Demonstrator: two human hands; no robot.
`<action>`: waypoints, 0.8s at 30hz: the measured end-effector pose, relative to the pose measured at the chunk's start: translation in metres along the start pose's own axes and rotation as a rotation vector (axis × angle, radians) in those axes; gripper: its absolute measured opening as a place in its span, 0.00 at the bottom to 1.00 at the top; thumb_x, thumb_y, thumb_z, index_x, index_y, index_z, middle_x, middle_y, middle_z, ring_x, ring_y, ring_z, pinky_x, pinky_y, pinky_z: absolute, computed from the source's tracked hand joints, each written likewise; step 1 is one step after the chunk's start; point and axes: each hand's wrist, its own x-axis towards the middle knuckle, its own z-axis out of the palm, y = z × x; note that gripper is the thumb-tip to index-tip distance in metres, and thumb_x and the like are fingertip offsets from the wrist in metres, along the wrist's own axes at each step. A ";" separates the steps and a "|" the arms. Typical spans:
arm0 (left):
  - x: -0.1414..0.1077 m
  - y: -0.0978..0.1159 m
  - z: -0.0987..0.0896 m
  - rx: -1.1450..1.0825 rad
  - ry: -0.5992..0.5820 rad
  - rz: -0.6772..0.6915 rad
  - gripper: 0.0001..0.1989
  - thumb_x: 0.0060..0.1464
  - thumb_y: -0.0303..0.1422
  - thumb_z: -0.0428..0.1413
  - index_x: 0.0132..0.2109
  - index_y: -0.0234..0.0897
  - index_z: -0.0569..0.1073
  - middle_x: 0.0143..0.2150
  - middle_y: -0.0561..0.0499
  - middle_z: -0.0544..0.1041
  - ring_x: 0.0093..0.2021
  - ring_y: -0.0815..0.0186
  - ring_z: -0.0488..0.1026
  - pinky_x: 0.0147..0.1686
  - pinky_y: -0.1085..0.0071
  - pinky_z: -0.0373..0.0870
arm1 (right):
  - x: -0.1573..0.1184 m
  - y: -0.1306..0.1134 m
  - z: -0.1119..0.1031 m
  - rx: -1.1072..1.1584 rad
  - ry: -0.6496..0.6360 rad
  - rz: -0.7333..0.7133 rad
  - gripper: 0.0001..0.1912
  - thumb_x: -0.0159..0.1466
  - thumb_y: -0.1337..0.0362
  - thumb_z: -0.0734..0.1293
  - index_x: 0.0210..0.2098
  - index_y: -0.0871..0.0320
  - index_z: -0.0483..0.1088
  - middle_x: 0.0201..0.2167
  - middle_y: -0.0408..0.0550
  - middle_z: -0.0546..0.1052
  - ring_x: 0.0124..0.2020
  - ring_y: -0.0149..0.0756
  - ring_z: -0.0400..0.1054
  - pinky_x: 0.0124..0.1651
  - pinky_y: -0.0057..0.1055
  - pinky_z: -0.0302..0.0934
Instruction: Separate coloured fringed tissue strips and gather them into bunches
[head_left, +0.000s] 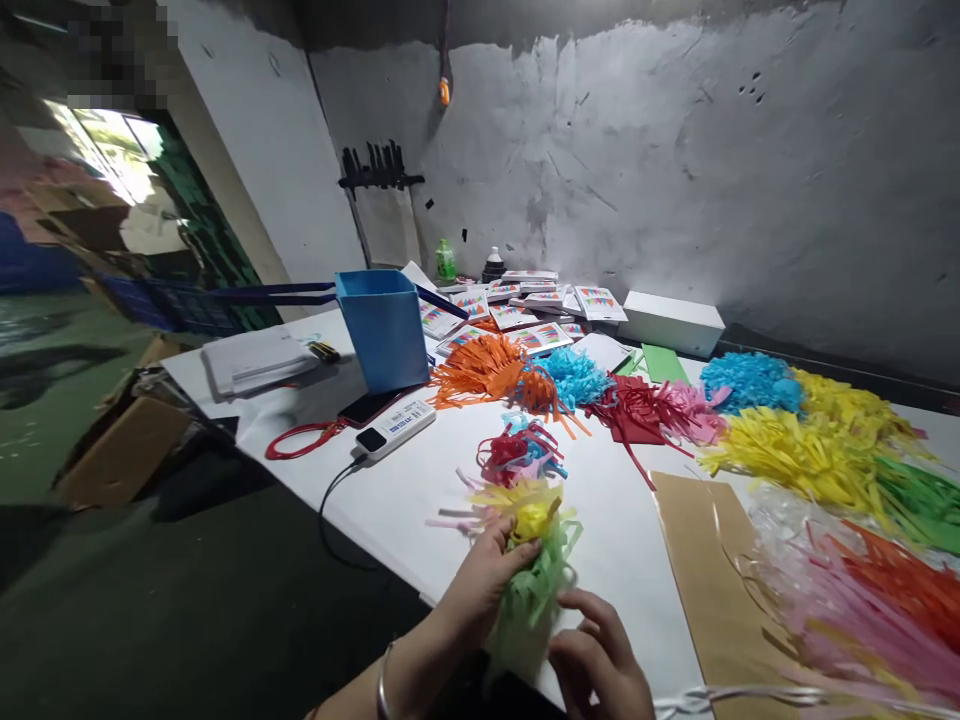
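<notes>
In the head view my left hand (491,565), with a silver bangle at its wrist, pinches a paper tassel garland near the join of its yellow tassel (536,510) and light green tassel (536,580). The green strips hang toward me over the table's near edge, blurred at the bottom. My right hand (604,655) is beside the green strips with loosely curled, parted fingers and nothing visible in them. Beyond the yellow, a red tassel (514,450) with bits of pink and blue lies on the table.
An orange tassel bunch (487,372), blue bunch (570,378) and red bunch (641,408) lie behind. Yellow fringe (810,455) and brown cardboard (709,570) are at right. A blue bin (382,330), white device (397,428) with cable and printed packets (540,338) stand farther left and back.
</notes>
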 end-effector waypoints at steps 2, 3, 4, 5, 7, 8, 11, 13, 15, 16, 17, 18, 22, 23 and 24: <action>-0.002 -0.006 0.005 0.040 -0.014 0.036 0.25 0.47 0.42 0.69 0.51 0.37 0.77 0.50 0.43 0.80 0.52 0.52 0.75 0.50 0.63 0.72 | 0.006 -0.006 0.004 -0.029 -0.046 -0.040 0.12 0.70 0.60 0.62 0.32 0.53 0.73 0.48 0.54 0.77 0.21 0.26 0.63 0.26 0.25 0.63; -0.002 -0.008 0.007 0.072 -0.023 0.053 0.25 0.47 0.42 0.69 0.50 0.37 0.78 0.50 0.43 0.80 0.52 0.51 0.75 0.51 0.62 0.71 | 0.009 -0.008 0.004 -0.030 -0.057 -0.047 0.10 0.70 0.61 0.62 0.34 0.52 0.73 0.48 0.54 0.77 0.23 0.27 0.66 0.28 0.26 0.65; -0.003 -0.010 0.007 0.103 -0.032 0.065 0.24 0.47 0.43 0.69 0.50 0.37 0.78 0.50 0.43 0.81 0.52 0.51 0.75 0.52 0.62 0.70 | 0.013 -0.010 0.003 -0.019 -0.061 -0.054 0.10 0.70 0.62 0.61 0.36 0.52 0.73 0.47 0.53 0.77 0.26 0.29 0.69 0.32 0.26 0.66; -0.003 -0.011 0.008 0.130 -0.037 0.071 0.24 0.47 0.44 0.68 0.49 0.37 0.78 0.49 0.44 0.81 0.51 0.52 0.75 0.52 0.62 0.70 | 0.016 -0.013 0.002 0.005 -0.058 -0.058 0.10 0.70 0.63 0.60 0.38 0.52 0.73 0.45 0.52 0.78 0.30 0.30 0.72 0.36 0.26 0.67; -0.003 -0.011 0.007 0.156 -0.043 0.065 0.25 0.47 0.45 0.68 0.49 0.37 0.78 0.48 0.44 0.81 0.50 0.51 0.76 0.51 0.61 0.71 | 0.023 -0.017 -0.003 0.065 -0.038 -0.044 0.11 0.71 0.64 0.59 0.39 0.52 0.73 0.40 0.50 0.77 0.36 0.34 0.74 0.42 0.27 0.68; -0.003 -0.011 0.006 0.157 -0.046 0.057 0.25 0.48 0.46 0.68 0.50 0.37 0.78 0.49 0.44 0.81 0.50 0.51 0.76 0.50 0.61 0.72 | 0.026 -0.018 -0.006 0.088 -0.026 -0.019 0.11 0.71 0.64 0.59 0.39 0.52 0.74 0.38 0.50 0.77 0.39 0.35 0.74 0.44 0.27 0.68; 0.000 -0.009 -0.003 0.175 -0.060 0.044 0.27 0.48 0.47 0.66 0.52 0.37 0.76 0.53 0.43 0.79 0.53 0.49 0.75 0.53 0.58 0.71 | 0.030 -0.015 -0.019 0.121 0.029 0.135 0.09 0.69 0.62 0.63 0.36 0.53 0.75 0.37 0.49 0.76 0.40 0.36 0.73 0.44 0.28 0.67; 0.005 -0.006 -0.014 0.241 -0.014 0.048 0.27 0.49 0.48 0.65 0.52 0.36 0.74 0.53 0.41 0.79 0.54 0.48 0.74 0.54 0.55 0.71 | 0.030 -0.006 -0.031 0.119 0.111 0.239 0.08 0.67 0.60 0.66 0.34 0.53 0.75 0.37 0.48 0.76 0.40 0.36 0.73 0.42 0.27 0.68; 0.007 0.000 -0.026 0.409 0.146 0.144 0.26 0.52 0.47 0.62 0.53 0.37 0.72 0.53 0.41 0.77 0.55 0.48 0.74 0.54 0.53 0.71 | 0.029 0.004 -0.043 0.098 0.196 0.302 0.08 0.66 0.58 0.67 0.34 0.55 0.75 0.38 0.49 0.76 0.38 0.36 0.73 0.36 0.26 0.68; 0.006 0.003 -0.032 0.537 0.254 0.244 0.24 0.54 0.46 0.60 0.54 0.38 0.70 0.55 0.40 0.75 0.56 0.48 0.72 0.55 0.52 0.70 | 0.028 0.008 -0.048 0.078 0.222 0.315 0.09 0.66 0.58 0.68 0.34 0.55 0.75 0.39 0.50 0.76 0.37 0.35 0.73 0.34 0.25 0.67; 0.003 0.007 -0.035 0.680 0.362 0.372 0.22 0.56 0.43 0.58 0.55 0.39 0.69 0.57 0.40 0.72 0.59 0.48 0.70 0.58 0.50 0.68 | 0.028 0.011 -0.053 0.056 0.229 0.316 0.09 0.65 0.57 0.68 0.35 0.56 0.75 0.39 0.51 0.76 0.37 0.35 0.72 0.32 0.24 0.67; -0.002 0.010 -0.035 0.820 0.447 0.513 0.20 0.59 0.40 0.56 0.56 0.40 0.68 0.59 0.40 0.69 0.62 0.48 0.66 0.60 0.49 0.65 | 0.028 0.012 -0.056 0.036 0.231 0.312 0.09 0.65 0.57 0.68 0.34 0.56 0.76 0.39 0.51 0.77 0.37 0.36 0.72 0.33 0.24 0.67; -0.029 0.010 -0.012 1.109 0.313 0.850 0.21 0.61 0.30 0.54 0.60 0.47 0.65 0.63 0.42 0.66 0.66 0.47 0.61 0.65 0.46 0.56 | 0.029 -0.004 -0.057 0.028 0.257 0.329 0.11 0.66 0.56 0.67 0.32 0.55 0.75 0.37 0.50 0.77 0.39 0.37 0.71 0.41 0.28 0.68; -0.034 0.008 -0.001 1.124 0.164 0.833 0.23 0.61 0.30 0.54 0.62 0.48 0.65 0.62 0.42 0.68 0.65 0.47 0.61 0.66 0.44 0.54 | 0.029 -0.011 -0.055 0.055 0.253 0.335 0.11 0.66 0.56 0.67 0.32 0.55 0.75 0.37 0.49 0.77 0.37 0.36 0.71 0.38 0.27 0.67; -0.038 0.004 0.010 1.119 -0.009 0.786 0.22 0.61 0.31 0.53 0.62 0.48 0.66 0.60 0.42 0.72 0.64 0.47 0.64 0.67 0.43 0.51 | 0.029 -0.016 -0.054 0.091 0.233 0.337 0.11 0.66 0.56 0.67 0.32 0.55 0.75 0.36 0.49 0.76 0.33 0.34 0.70 0.33 0.26 0.66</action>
